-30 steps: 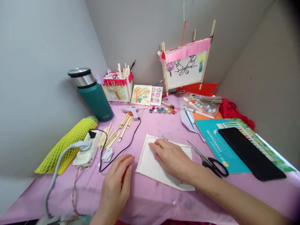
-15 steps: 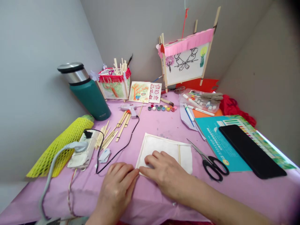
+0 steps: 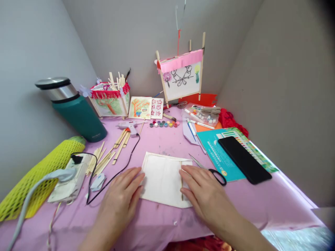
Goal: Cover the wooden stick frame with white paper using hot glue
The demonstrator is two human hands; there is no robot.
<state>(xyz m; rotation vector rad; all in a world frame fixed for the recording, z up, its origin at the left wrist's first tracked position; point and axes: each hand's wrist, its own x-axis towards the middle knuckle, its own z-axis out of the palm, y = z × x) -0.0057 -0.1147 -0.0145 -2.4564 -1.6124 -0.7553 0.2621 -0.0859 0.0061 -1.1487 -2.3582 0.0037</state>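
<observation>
Paper panel (image 3: 162, 177) lay mid-frame btwn both hands: left hand (image 3: 119, 200) & right hand (image 3: 206, 193) flat, fingers loosely together, touching its edges.

Counter (image 3: 162, 139): green flask (image 3: 75, 113) rear left; glue gun (image 3: 128, 124) near loose sticks (image 3: 110, 153); black phone (image 3: 243, 158) on teal booklet (image 3: 213, 153).

Bare pink cloth (image 3: 162, 143) at mid frame, between the white panel (image 3: 163, 177) and the paint pots (image 3: 163, 123), lies open, while the black cable (image 3: 117, 170) and wooden sticks (image 3: 110, 153) crowd the left, scissors (image 3: 209, 169) lie just right of the panel, and a phone (image 3: 243, 158) blocks the right.
</observation>
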